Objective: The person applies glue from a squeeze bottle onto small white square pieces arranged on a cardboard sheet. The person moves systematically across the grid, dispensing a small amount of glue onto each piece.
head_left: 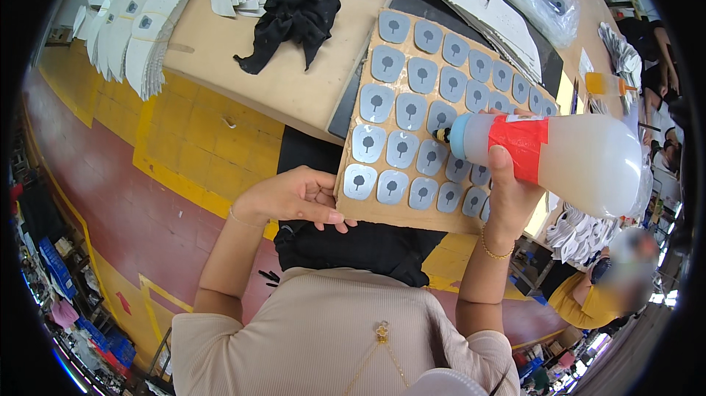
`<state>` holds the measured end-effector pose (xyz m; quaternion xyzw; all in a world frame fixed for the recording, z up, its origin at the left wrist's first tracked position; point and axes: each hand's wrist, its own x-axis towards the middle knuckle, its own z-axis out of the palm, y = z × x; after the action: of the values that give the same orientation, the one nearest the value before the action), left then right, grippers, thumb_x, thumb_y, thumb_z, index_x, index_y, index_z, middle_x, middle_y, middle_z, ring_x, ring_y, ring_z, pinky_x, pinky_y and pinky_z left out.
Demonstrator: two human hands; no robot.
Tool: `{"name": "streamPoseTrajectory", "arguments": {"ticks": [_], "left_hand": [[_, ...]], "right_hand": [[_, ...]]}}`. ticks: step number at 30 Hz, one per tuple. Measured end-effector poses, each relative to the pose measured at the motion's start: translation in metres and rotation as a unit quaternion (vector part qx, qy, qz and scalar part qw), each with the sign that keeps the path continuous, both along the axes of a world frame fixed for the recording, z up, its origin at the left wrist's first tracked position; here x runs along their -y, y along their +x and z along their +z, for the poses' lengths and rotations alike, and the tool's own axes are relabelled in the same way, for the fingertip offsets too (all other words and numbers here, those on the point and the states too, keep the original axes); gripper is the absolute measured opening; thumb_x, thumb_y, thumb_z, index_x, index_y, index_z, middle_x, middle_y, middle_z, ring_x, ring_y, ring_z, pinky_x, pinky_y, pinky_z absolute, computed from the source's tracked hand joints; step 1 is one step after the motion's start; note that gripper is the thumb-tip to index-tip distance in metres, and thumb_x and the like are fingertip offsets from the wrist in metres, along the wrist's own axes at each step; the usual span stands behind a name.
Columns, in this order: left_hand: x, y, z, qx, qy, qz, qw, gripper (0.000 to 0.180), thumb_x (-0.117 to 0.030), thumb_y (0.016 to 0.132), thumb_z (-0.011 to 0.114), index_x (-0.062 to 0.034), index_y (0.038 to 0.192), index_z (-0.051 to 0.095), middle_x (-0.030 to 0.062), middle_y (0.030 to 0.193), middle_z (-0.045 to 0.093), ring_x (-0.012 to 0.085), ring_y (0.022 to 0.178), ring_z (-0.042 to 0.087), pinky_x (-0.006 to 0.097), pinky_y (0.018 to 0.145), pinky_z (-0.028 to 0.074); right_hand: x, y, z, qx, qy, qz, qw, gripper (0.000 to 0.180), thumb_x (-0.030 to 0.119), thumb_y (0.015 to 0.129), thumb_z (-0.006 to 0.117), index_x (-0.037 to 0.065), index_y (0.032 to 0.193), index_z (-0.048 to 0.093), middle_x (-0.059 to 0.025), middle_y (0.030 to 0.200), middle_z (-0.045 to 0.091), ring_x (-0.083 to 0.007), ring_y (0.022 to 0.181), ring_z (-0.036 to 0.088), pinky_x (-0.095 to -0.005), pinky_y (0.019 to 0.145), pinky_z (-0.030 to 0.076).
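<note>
My left hand (303, 196) grips the near left corner of a brown cardboard sheet (371, 211), thumb on top and fingers reaching under the edge. Rows of grey rounded patches (392, 187), each with a dark tree shape, lie across the sheet. In my right hand (512, 194) is a large translucent squeeze bottle (592, 157) with a pale liquid, a red band and a light blue cap. It is tilted nearly flat, its dark nozzle (442, 135) pointing left over the patches. Whether the nozzle touches a patch, I cannot tell. The bottle hides some patches on the right.
A black cloth (300, 13) lies crumpled on the table (213, 39). Stacks of white cut pieces (151, 28) stand far left, with more white sheets (485, 10) behind the cardboard. A smaller bottle with orange liquid (604, 85) lies at right. Another person in yellow (581, 300) is at lower right.
</note>
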<state>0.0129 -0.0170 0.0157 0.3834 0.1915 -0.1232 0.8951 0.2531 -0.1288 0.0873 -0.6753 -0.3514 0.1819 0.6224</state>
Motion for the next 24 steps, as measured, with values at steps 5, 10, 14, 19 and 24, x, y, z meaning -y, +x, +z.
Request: {"name": "streamPoseTrajectory", "arguments": {"ticks": [5,10,14,19,24], "left_hand": [[0.001,0.0,0.0,0.0,0.003,0.002,1.0,0.027,0.0,0.076,0.062,0.0041,0.102,0.055,0.0178,0.092,0.063,0.0218,0.081,0.064,0.024,0.062,0.049],[0.0,0.002,0.003,-0.017,0.016,-0.004,1.0,0.027,-0.002,0.076,0.062,0.0042,0.101,0.055,0.018,0.091,0.063,0.0216,0.081,0.064,0.023,0.061,0.049],[0.002,0.004,0.005,-0.018,0.016,0.009,1.0,0.028,-0.003,0.075,0.063,0.0042,0.101,0.056,0.0179,0.09,0.064,0.0215,0.081,0.064,0.023,0.061,0.049],[0.003,0.005,0.01,-0.032,0.016,0.02,0.999,0.029,-0.003,0.073,0.063,0.0047,0.1,0.056,0.0179,0.09,0.064,0.022,0.079,0.064,0.024,0.062,0.049],[0.003,0.005,0.012,-0.03,0.016,0.028,0.999,0.029,-0.004,0.073,0.063,0.0042,0.099,0.056,0.0177,0.089,0.064,0.0228,0.078,0.064,0.024,0.061,0.049]], "right_hand": [[0.004,0.006,0.005,-0.022,0.048,-0.026,0.998,0.067,0.024,0.067,0.077,-0.001,0.115,0.039,-0.0132,0.107,0.049,-0.0302,0.096,0.057,-0.0403,0.081,0.051],[0.018,0.022,0.012,0.014,0.069,-0.051,0.996,0.07,0.031,0.072,0.071,-0.002,0.12,0.032,-0.0157,0.109,0.046,-0.034,0.097,0.056,-0.0495,0.082,0.049],[0.024,0.027,0.007,0.016,0.057,-0.086,0.995,0.066,0.026,0.069,0.075,-0.003,0.115,0.038,-0.0144,0.107,0.049,-0.0302,0.094,0.058,-0.0412,0.08,0.051],[0.027,0.028,-0.001,-0.013,0.044,-0.077,0.996,0.062,0.019,0.068,0.076,-0.001,0.115,0.04,-0.012,0.106,0.051,-0.028,0.094,0.058,-0.0392,0.083,0.048],[0.028,0.027,-0.002,-0.003,0.015,-0.07,0.997,0.061,0.018,0.067,0.077,-0.001,0.112,0.042,-0.0111,0.104,0.052,-0.0266,0.094,0.059,-0.0388,0.084,0.048]]}}
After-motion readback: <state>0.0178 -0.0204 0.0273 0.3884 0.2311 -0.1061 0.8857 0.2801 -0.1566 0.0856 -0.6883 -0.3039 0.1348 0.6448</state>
